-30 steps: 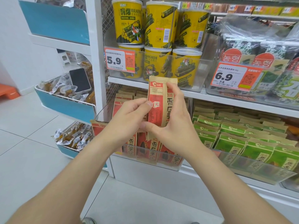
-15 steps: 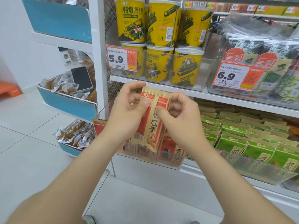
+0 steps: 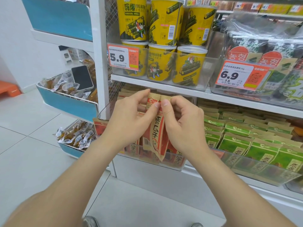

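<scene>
A red and tan packet of sunflower seeds (image 3: 155, 133) hangs upright in front of the lower shelf. My left hand (image 3: 129, 122) pinches its top edge from the left. My right hand (image 3: 182, 126) pinches the same edge from the right, thumbs nearly touching. Behind it a clear bin (image 3: 172, 163) holds several more red packets, partly hidden by my hands.
Green packets (image 3: 242, 141) fill the bin to the right. Yellow tubs (image 3: 188, 66) and seaweed packs (image 3: 270, 51) stand on the shelf above, behind price tags. At the left, blue baskets (image 3: 70, 104) hold wrapped snacks and a phone (image 3: 82, 78). White floor tiles lie below.
The packet has come down from shelf-edge height and now hangs straight before the red bin. Both hands have shifted to its top edge.
</scene>
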The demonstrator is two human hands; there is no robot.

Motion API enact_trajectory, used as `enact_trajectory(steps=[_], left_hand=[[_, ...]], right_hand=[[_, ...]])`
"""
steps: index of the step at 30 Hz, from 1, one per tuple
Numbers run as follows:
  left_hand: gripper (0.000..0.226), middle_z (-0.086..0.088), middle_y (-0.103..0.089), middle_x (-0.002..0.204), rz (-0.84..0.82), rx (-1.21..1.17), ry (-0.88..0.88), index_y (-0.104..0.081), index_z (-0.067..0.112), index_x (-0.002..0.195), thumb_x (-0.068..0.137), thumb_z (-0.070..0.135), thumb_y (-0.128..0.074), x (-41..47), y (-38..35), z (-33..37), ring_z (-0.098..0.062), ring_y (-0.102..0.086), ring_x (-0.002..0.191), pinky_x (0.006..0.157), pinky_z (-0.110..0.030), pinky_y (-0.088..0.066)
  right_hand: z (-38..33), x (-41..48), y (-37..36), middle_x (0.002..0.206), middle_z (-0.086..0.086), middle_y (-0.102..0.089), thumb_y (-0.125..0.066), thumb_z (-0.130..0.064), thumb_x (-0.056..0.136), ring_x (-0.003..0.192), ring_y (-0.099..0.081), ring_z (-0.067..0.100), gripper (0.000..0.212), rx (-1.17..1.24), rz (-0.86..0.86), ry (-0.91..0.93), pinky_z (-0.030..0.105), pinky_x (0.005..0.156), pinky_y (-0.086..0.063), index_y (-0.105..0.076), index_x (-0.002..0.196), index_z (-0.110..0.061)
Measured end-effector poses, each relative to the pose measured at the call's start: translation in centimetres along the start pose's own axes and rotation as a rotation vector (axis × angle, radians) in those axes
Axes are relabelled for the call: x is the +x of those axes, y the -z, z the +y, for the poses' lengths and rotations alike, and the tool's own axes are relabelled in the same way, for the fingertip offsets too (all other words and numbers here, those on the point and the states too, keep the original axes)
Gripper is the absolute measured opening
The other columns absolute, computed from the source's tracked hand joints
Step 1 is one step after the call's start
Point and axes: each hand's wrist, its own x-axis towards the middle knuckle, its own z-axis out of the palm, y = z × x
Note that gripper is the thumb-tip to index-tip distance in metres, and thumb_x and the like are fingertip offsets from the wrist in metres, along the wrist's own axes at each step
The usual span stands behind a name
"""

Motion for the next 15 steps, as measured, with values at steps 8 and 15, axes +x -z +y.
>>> enact_trajectory(steps=[8,15], left_hand=[[0.045,0.015,-0.074,0.128,-0.018,-0.148,-0.012,-0.057,0.022,0.153,0.109,0.03,-0.057,-0.24,-0.7,0.04,0.005,-0.074,0.106,0.099,-0.036,-0.061],[0.046,0.037,-0.065,0.112,-0.062,-0.127,-0.047,-0.053,0.02,0.156,0.111,0.022,-0.056,-0.35,-0.69,0.23,0.013,-0.07,0.106,0.095,-0.017,-0.057]], right_hand=[[-0.48,-0.27,-0.15,0.076,-0.005,-0.07,-0.061,-0.024,0.108,0.067,-0.065,0.015,0.021,-0.108,0.082,0.165,0.042,0.062,-0.051,-0.072,0.095,-0.011],[-0.03,-0.23,-0.07,0.078,-0.004,-0.07,-0.061,-0.023,0.108,0.068,-0.065,0.016,0.02,-0.15,0.089,0.218,0.042,0.06,-0.052,-0.072,0.096,-0.01]])
